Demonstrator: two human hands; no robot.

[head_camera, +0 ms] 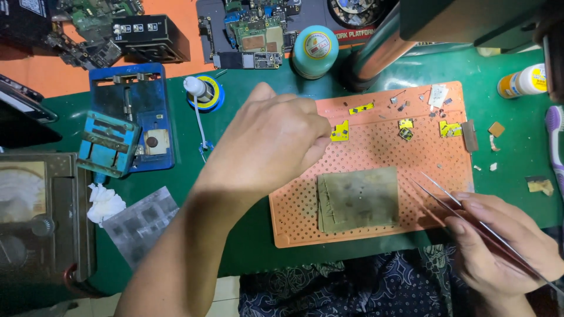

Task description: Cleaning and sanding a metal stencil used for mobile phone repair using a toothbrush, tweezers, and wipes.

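Note:
My left hand point(267, 144) hovers over the left edge of an orange perforated work mat point(411, 158), fingers curled together near a small yellow part point(340, 131); whether it pinches anything is hidden. My right hand point(499, 243) at the lower right grips metal tweezers point(446, 196), tips pointing up-left over the mat's right side. A grey-green cloth pad point(358, 198) lies on the mat's lower half. Other small yellow parts point(449, 129) and tiny chips sit along the mat's top.
A blue board holder point(126, 120) stands at the left, a solder spool point(205, 93) and a teal round tin point(315, 51) behind. Circuit boards point(255, 35) lie at the back. A white bottle point(523, 81) stands far right. A dark meter point(41, 217) and a stencil sheet point(141, 222) sit lower left.

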